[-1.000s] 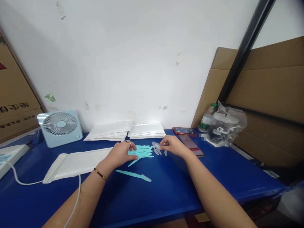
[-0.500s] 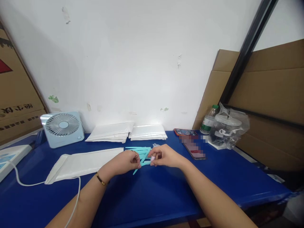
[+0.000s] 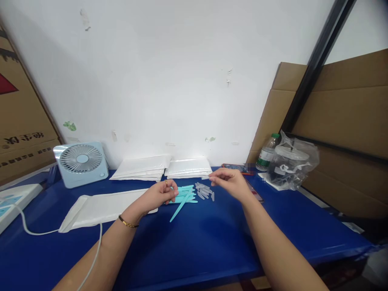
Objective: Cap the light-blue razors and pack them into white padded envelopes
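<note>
Though patchy, white wall [image 3: 169, 81], blue table [image 3: 194, 250]

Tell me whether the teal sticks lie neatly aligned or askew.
Askew: the teal sticks overlap, and one slants across the others, jutting toward the wearer.

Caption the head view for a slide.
Left hand by teal sticks, right hand pinching a pale piece near translucent pieces on a blue table.
</note>
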The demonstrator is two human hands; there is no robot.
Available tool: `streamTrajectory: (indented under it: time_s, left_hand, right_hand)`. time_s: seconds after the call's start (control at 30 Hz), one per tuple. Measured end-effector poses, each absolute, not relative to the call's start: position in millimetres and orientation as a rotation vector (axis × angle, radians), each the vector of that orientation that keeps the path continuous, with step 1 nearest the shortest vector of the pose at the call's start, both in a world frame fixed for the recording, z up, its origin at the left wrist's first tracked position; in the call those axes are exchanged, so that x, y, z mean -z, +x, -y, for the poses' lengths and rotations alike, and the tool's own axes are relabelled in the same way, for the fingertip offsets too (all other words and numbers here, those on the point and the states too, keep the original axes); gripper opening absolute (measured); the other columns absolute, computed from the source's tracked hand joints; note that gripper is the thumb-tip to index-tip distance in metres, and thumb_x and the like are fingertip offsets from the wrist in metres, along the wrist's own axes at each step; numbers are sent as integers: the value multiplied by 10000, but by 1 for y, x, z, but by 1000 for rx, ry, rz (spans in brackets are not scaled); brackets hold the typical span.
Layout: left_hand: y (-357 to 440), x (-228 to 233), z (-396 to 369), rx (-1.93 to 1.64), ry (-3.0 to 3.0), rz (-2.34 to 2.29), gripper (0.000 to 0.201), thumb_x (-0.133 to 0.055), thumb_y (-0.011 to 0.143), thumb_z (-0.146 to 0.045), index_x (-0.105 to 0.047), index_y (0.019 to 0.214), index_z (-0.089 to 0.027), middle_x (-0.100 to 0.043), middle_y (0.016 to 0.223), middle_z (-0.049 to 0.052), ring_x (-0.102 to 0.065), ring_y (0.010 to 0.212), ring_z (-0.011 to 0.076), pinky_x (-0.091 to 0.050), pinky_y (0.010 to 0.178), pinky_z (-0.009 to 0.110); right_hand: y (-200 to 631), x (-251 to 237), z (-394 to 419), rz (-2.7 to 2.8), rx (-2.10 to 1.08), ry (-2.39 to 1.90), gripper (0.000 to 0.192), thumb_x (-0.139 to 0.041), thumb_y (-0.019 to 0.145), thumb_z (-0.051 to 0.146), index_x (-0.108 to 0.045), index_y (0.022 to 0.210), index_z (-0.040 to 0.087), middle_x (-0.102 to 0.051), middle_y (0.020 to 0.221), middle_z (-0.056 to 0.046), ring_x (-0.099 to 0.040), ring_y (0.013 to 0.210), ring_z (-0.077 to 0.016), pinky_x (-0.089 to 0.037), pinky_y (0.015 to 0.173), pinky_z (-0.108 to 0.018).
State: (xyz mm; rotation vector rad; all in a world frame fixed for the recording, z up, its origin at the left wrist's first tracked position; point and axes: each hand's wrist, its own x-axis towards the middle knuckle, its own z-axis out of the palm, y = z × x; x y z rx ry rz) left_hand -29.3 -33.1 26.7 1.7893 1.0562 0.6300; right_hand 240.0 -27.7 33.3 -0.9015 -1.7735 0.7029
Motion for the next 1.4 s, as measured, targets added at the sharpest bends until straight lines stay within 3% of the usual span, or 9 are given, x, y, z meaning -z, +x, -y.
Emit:
streamTrajectory:
  time_s: [0.13,0.3,1.1,1.3,1.4]
  left_hand:
    - [-29,-16,23,-877,1920,-1259,301,-645,663,-437,-516,746,-178,-580,700,-14,-553,678,127,-428,610,240]
    - [-29,-16,24,-979,2105,-1438,192,-616,690,-390,-557,715,-210,-658,801,-14,-591,803,165,-439,713,273]
    - [-16,-16,35,-956,2097,-1330,165,-620,697,-357,-583,722,-199,-640,727,-31,-570,691,135,-420,632,234]
    - [-9,-10,37,-855,2112,-1318,186,-576,731,-380,-547,797,-209,-619,778,-23,-574,714,137,-412,610,222]
    - [-10,-8,38,-652,2250,-1398,247,-562,728,-413,-540,869,-212,-597,736,-14,-568,682,157,-379,572,236]
  right_hand:
    - [239,-29,21,1657,-883,-954,305,-671,699,415,-667,823,137,-628,603,-31,-607,533,-149,-496,513,-265]
    - [227,-22,20,1642,-1043,-917,306,-671,705,399,-657,849,130,-611,593,-14,-595,522,-124,-493,524,-248]
    - [201,-13,25,1720,-1238,-854,319,-674,701,399,-647,871,129,-660,595,-27,-610,556,-121,-455,518,-221]
    - [213,-16,21,1836,-1180,-966,318,-623,740,398,-650,892,120,-646,625,-32,-604,558,-127,-432,482,-210]
    - [234,-18,15,2004,-865,-1134,222,-570,772,319,-670,862,143,-631,659,-25,-575,562,-120,-412,495,-212]
